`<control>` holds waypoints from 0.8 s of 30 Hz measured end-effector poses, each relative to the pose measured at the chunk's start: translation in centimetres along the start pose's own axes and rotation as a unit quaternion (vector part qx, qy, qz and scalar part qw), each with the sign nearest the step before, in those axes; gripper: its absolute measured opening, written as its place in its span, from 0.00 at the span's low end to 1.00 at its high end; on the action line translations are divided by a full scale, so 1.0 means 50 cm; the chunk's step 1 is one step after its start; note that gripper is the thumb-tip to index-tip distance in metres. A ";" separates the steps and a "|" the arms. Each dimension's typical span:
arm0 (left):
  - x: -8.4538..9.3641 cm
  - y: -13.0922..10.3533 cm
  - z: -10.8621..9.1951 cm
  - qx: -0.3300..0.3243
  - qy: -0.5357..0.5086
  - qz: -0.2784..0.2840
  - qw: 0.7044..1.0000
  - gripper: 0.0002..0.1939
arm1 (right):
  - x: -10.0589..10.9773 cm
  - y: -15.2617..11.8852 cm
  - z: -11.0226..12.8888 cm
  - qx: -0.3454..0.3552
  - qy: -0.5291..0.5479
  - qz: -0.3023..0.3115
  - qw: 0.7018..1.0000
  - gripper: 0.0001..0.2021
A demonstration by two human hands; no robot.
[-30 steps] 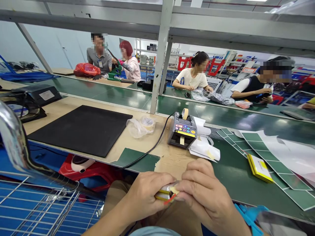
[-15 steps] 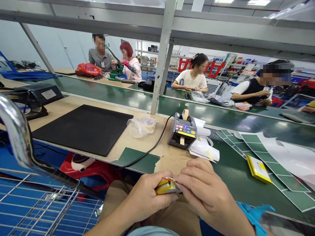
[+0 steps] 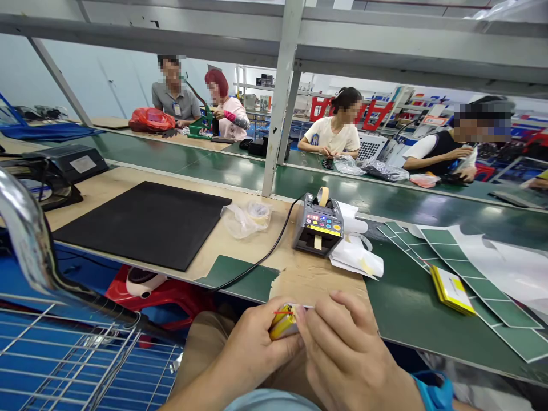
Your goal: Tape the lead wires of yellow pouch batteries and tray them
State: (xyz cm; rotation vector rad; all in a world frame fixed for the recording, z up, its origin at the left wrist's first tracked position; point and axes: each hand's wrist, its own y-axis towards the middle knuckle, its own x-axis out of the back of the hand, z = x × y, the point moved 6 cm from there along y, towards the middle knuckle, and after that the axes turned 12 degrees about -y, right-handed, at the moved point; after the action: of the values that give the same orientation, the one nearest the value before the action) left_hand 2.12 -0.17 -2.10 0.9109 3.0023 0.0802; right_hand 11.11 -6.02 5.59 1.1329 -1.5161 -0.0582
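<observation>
My left hand [image 3: 254, 342] is closed around a yellow pouch battery pack [image 3: 281, 327] just in front of the bench edge, above my lap. A short red wire [image 3: 282, 312] sticks out from the pack's upper end toward the left. The closed fingers of my right hand [image 3: 349, 342] press against that same end, with the thumb on its edge. These fingers cover the pack's right side, so anything small between them is hidden. Another yellow battery pack [image 3: 452, 291] with a white label lies on the bench to the right.
Beyond my hands stands a tape dispenser [image 3: 319, 225], tape poking from its front. Left lie a crumpled plastic bag [image 3: 247, 220] and a black mat [image 3: 145, 225]. Green label sheets [image 3: 466, 268] are at right. A wire rack [image 3: 81, 354] flanks my left. Several people work opposite.
The battery pack has turned in my left hand, and its red wire now points left. My right hand has shifted slightly left, its thumb now over the pack's end, where a tape strip showed before.
</observation>
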 end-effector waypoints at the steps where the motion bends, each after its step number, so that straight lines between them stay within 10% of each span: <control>1: 0.002 0.003 0.005 -0.007 0.005 -0.002 1.000 0.10 | 0.000 0.004 -0.001 0.008 -0.006 -0.002 1.000 0.11; 4: 0.014 0.014 0.022 -0.067 0.028 -0.009 0.997 0.10 | 0.001 0.017 -0.037 -0.018 0.068 0.030 0.997 0.11; 7: 0.029 0.016 0.022 -0.207 0.097 -0.013 0.973 0.17 | -0.014 -0.008 -0.130 -0.208 0.243 0.007 0.947 0.11; 11: 0.046 0.009 0.011 -0.317 0.150 -0.034 0.936 0.21 | -0.130 -0.150 -0.230 -0.590 0.471 -0.113 0.646 0.09; 15: 0.042 0.002 -0.004 -0.368 0.190 -0.016 0.910 0.20 | -0.241 -0.201 -0.209 -0.635 0.558 -0.081 0.528 0.16; 19: 0.046 0.002 0.005 -0.344 0.196 -0.026 0.918 0.21 | -0.278 -0.198 -0.184 -0.653 0.603 -0.073 0.453 0.21; 24: 0.069 0.011 0.040 -0.128 0.082 -0.112 0.982 0.15 | -0.315 -0.161 -0.175 -0.670 0.620 -0.071 0.403 0.22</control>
State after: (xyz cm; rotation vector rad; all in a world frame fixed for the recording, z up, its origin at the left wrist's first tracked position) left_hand -0.41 2.30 -4.04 0.5635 3.1173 0.5520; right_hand 20.39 4.83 -8.04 -0.2716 0.3059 -0.3764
